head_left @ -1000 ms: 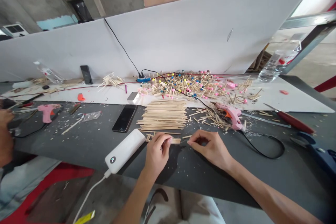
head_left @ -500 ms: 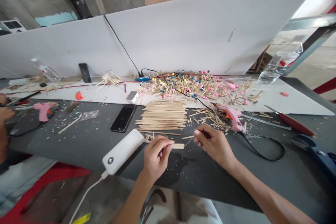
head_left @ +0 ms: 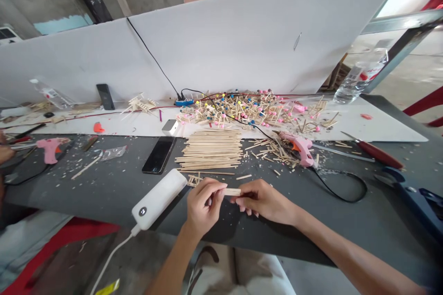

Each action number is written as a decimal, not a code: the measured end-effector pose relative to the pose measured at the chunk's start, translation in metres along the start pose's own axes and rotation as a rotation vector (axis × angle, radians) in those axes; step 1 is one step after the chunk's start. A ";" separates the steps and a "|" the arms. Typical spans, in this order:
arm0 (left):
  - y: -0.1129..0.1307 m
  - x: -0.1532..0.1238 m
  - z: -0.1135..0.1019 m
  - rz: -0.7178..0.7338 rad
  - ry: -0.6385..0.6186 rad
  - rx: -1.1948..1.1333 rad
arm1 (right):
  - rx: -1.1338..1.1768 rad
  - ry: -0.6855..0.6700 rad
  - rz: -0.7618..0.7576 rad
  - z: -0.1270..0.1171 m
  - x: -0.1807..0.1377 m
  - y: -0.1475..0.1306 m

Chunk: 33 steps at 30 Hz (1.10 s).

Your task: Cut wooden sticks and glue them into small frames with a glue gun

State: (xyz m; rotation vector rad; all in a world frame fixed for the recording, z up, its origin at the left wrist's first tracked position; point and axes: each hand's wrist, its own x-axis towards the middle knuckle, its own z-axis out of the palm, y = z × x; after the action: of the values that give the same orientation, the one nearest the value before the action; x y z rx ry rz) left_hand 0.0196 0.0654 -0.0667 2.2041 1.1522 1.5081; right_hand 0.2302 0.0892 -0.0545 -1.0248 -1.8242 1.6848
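Short wooden sticks (head_left: 232,191), lying side by side, are pinched between the thumb and fingers of my left hand (head_left: 206,203). My right hand (head_left: 263,200) closes on their right end, its thumb and fingers pressed together there. Just behind my left hand, partly covered by it, lies a small frame of glued sticks (head_left: 194,179). A neat stack of long wooden sticks (head_left: 209,150) is spread beyond both hands. One loose short stick (head_left: 244,177) rests on the dark table above my right hand.
A white power bank (head_left: 159,198) and a black phone (head_left: 159,155) lie to the left. Pink glue gun (head_left: 302,150), red-handled knife (head_left: 379,153) and blue cutters (head_left: 411,193) lie right. Ball-tipped sticks (head_left: 238,108) pile up behind. Another person's hand (head_left: 5,150) shows at far left.
My right hand has moved left and down from above the table to the right end of the sticks. A thin glue strand between the hands no longer shows. The view has shifted slightly.
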 end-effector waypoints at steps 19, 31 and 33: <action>-0.001 0.002 0.004 -0.084 -0.061 0.006 | -0.382 0.480 -0.298 0.002 0.004 0.011; -0.005 0.001 0.007 -0.147 -0.218 0.017 | -0.290 0.769 -0.203 -0.030 -0.001 0.005; -0.006 0.002 0.008 -0.164 -0.311 0.041 | -0.210 0.927 -0.182 -0.047 -0.004 0.007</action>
State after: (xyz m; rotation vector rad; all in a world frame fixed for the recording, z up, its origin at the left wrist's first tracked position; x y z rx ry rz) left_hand 0.0240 0.0723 -0.0723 2.2085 1.2318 1.0412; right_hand 0.2695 0.1155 -0.0533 -1.3627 -1.3945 0.6957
